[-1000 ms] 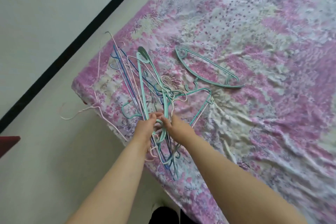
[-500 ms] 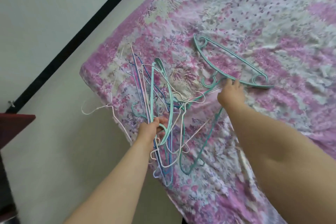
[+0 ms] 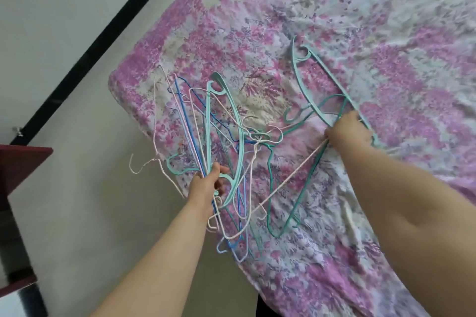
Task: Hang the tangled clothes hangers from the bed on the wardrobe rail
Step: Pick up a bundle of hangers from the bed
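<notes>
Lying at the near corner of the bed [image 3: 334, 20], partly over its edge, the tangle of hangers [image 3: 221, 152] is mixing thin white, pink and blue wire hangers with wider teal plastic ones, their hooks and bars crossing one another. The left hand [image 3: 206, 184] is gripping this bunch low down, fingers and thumb curling round several wires and the lower end of a teal plastic hanger [image 3: 231, 121] that is rising above the hand toward the bed's corner. A white wire hook is sticking out to the left of the bunch, over the floor [image 3: 77, 213].

To the right, the right hand [image 3: 347, 132] is closing on a separate teal plastic hanger [image 3: 306, 80] that is lying flat on the sheet, and it is also pinching the ends of 2 more hangers, a dark green wire hanger [image 3: 296, 206] and a pale pink wire [image 3: 291, 177] that is running diagonally back toward the bunch. How many fingers are wrapping each piece cannot be told, since the hand is facing away.

Both bare forearms are reaching in from the bottom of the view. The sheet is wrinkling in pink, purple and white floral print. A dark red piece of furniture [image 3: 18, 162] is standing at the left edge, and a black skirting strip [image 3: 90, 51] is running along the wall beyond the bed.
</notes>
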Demonstrator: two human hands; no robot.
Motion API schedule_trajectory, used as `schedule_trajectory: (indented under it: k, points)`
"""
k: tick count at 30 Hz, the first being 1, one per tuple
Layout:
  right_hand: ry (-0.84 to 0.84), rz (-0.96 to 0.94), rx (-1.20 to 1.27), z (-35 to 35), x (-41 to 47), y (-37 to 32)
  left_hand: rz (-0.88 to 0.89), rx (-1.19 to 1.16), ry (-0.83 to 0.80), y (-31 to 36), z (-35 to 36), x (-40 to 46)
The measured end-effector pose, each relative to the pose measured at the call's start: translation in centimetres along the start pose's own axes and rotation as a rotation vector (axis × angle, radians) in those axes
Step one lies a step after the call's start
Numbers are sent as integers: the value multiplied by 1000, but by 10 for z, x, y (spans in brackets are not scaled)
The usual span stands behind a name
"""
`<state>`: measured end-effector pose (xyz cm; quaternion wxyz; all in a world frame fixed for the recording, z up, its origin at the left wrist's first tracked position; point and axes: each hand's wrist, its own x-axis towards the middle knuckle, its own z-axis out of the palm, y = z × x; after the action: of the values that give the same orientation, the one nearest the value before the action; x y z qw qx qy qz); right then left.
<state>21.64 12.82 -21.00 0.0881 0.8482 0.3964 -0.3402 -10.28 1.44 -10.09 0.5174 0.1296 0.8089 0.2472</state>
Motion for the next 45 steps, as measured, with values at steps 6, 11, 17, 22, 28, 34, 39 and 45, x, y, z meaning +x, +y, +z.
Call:
schedule_trajectory:
  k: [6,11,17,22,28,34,39,45]
  points:
    - [-73,191,464,6,-25,-7,41,84,139,-13,-19,-10]
    - [-295,173,933,9,-48,-7,55,160,265,-13,-27,-25]
    - [-326,17,1147,-15,-113,-11,-2,97,282,-11,-53,-46]
    - [-411,-89,1271,-51,-189,-36,-9,-6,225,-7,-88,-83]
    - [-409,-214,1254,-86,-279,-66,82,-106,184,3,-147,-131]
    - [-481,-323,1148,-107,-364,-107,196,-145,258,-1,-233,-185]
    - [-566,-490,1027,-106,-452,-160,307,-208,304,-22,-293,-222]
    - [-476,-744,845,-67,-574,-211,362,-274,394,-62,-360,-278]
